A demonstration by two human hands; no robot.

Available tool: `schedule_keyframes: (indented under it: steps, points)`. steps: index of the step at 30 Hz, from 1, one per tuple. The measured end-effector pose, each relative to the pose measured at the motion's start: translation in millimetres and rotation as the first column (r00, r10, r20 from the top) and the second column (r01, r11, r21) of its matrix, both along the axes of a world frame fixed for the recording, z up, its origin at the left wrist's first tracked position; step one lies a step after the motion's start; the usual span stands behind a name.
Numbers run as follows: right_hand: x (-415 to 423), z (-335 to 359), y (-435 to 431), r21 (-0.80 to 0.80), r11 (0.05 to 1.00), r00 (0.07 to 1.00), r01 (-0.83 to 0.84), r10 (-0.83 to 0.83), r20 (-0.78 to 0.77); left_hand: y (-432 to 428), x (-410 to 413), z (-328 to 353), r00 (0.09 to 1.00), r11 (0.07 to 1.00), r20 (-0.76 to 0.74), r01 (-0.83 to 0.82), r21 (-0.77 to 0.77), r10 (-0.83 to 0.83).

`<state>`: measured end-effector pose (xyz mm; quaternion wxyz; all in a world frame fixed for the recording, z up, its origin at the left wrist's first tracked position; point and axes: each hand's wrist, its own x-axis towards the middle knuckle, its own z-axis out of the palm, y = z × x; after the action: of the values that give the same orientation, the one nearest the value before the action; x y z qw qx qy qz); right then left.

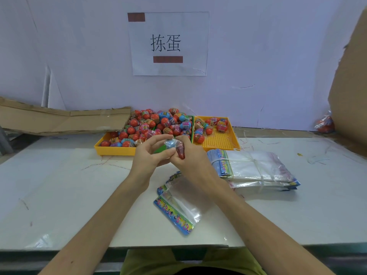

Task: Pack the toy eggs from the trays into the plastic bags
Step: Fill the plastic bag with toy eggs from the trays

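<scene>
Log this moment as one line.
left hand: holds blue toy egg | right hand: holds red toy egg | clear plastic bags: flat on table, unfilled

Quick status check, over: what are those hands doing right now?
Left hand and right hand both gripping toy eggs above the table. Open plastic bag lies below, still empty. Nothing in the way.

A white paper sheet (168, 43) fixed to the wall (268, 56) carries two large black characters, "拣蛋". Above and below the characters, two dark red bars cover further content. Printing on the egg wrappers and bag headers is illegible.
</scene>
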<state>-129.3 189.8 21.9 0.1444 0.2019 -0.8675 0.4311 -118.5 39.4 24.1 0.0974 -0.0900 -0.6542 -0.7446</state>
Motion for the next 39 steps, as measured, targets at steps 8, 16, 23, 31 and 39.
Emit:
schedule_keyframes:
  steps: [8,16,23,31,39]
  points:
    - [-0.7,0.2,0.0,0.018,1.000,1.000,0.009,-0.009,-0.012,0.4,-0.7,-1.2,1.000,0.998,-0.023,-0.012,-0.054,0.011]
    - [-4.7,-4.2,-0.7,-0.003,1.000,0.999,0.007,-0.008,-0.032,0.3,-2.2,-3.4,1.000,0.999,-0.028,-0.007,-0.042,0.006]
    - [-11.7,-3.7,1.3,-0.088,0.996,0.992,0.010,-0.021,-0.123,-0.3,-6.9,-2.1,0.993,0.986,0.104,-0.070,0.151,0.055]
    - [-13.4,5.4,3.4,-0.561,0.827,0.997,0.037,0.005,0.074,-6.9,-12.3,-2.5,0.968,0.969,0.247,-0.031,0.246,-0.032]
    - [-19.3,13.9,16.3,-0.880,0.436,0.740,0.190,0.526,0.420,-6.8,-10.7,1.1,0.957,0.912,0.209,0.106,0.397,-0.202]
